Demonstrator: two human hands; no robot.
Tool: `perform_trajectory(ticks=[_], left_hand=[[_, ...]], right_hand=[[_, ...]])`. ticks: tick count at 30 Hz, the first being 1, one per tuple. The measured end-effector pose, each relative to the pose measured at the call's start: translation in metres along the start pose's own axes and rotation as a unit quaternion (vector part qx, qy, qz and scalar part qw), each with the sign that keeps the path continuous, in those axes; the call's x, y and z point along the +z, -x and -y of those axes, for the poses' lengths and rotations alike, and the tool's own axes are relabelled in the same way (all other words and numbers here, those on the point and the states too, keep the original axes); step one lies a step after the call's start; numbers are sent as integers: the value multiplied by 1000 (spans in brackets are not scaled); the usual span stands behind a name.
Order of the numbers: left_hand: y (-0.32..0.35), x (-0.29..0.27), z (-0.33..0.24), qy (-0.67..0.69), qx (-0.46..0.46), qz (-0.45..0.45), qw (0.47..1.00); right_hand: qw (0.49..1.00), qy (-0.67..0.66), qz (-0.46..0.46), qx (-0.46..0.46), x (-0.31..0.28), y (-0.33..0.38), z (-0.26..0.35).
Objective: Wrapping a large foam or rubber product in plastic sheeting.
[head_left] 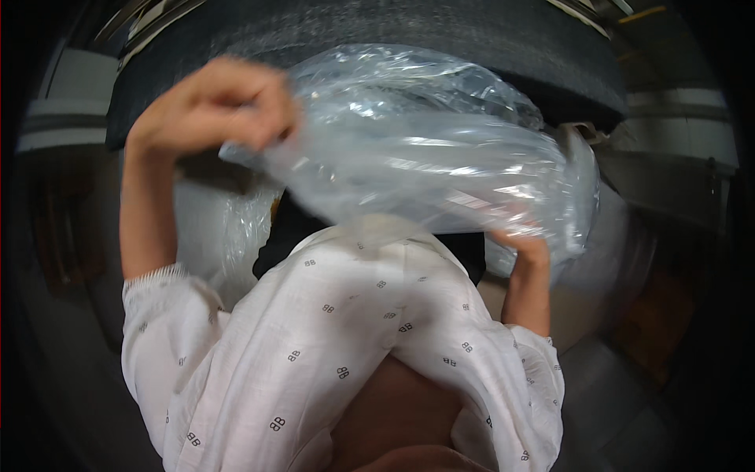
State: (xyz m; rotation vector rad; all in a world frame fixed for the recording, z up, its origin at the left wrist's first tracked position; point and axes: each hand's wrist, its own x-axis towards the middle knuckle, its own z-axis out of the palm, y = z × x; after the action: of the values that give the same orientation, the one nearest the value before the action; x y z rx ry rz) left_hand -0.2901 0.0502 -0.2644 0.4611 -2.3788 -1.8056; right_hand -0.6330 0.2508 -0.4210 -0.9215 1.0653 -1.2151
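Note:
A large, crumpled clear plastic bag point(425, 157) stretches in front of me, smeared by motion and shining in places. My left hand point(224, 106) is raised at its left end, the fingers curled into a fist around the plastic's edge. Lower on the right, my right hand point(519, 236) is at the near side of the bag. The plastic and blur hide most of its fingers, so its grip does not show. Both forearms come out of loose white patterned sleeves.
Beyond the bag runs a long dark grey cloth-like surface point(354, 31) with a curved near edge. More clear plastic point(240, 228) hangs or lies below my left wrist. A brownish-orange object point(661, 326) sits low at the right, too dim to name.

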Motion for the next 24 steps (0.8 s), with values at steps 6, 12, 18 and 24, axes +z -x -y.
perform_trajectory(ticks=[6,12,18,24], left_hand=[[98,10,5,25,-348,-77,934],[169,17,14,-162,-486,-180,840],[203,24,42,-398,-549,-186,711],[268,23,73,-405,-677,-156,595]], right_hand=[[936,333,-101,-54,-46,-48,46],[836,478,-204,-177,-45,-73,37],[791,593,-48,-145,-39,-81,12],[801,591,88,-36,-31,-60,29]])
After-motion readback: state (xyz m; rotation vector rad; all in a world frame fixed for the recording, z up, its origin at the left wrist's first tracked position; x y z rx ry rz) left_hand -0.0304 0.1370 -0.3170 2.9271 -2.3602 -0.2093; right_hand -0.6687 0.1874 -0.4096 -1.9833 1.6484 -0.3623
